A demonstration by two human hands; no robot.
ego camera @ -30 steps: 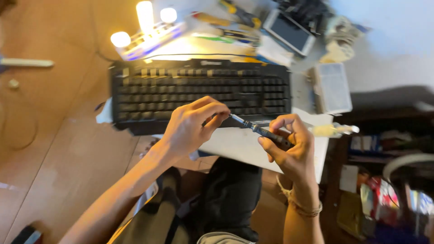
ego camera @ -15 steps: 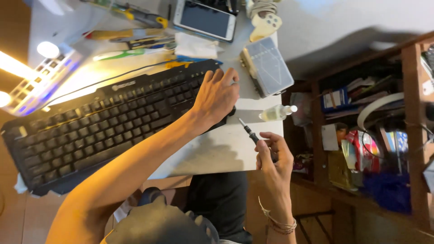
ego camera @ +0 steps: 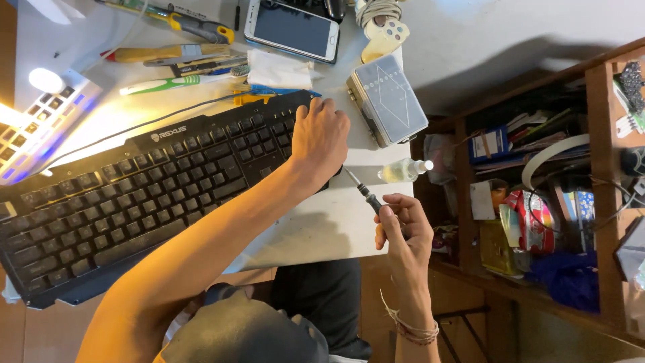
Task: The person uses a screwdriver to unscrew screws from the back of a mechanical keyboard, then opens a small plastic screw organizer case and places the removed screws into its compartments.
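Observation:
A black keyboard (ego camera: 134, 188) lies slantwise on a white desk (ego camera: 329, 222). My left hand (ego camera: 319, 138) rests on the keyboard's right end, fingers curled over its far corner. My right hand (ego camera: 401, 228) is beside the desk's right edge and grips a thin black screwdriver (ego camera: 361, 189). Its metal tip points up-left toward the keyboard's right side, just below my left hand.
A small clear bottle (ego camera: 403, 170) lies by the screwdriver. Behind it sit a clear plastic case (ego camera: 388, 99), a smartphone (ego camera: 292, 30), a folded white cloth (ego camera: 279, 69) and several hand tools (ego camera: 175, 54). A lit lamp panel (ego camera: 33, 121) glows at left. Cluttered wooden shelves (ego camera: 537, 202) stand at right.
My left hand let go of the screwdriver and moved onto the keyboard's right end. My right hand kept the screwdriver and drew it toward the desk's right edge. The view swung right.

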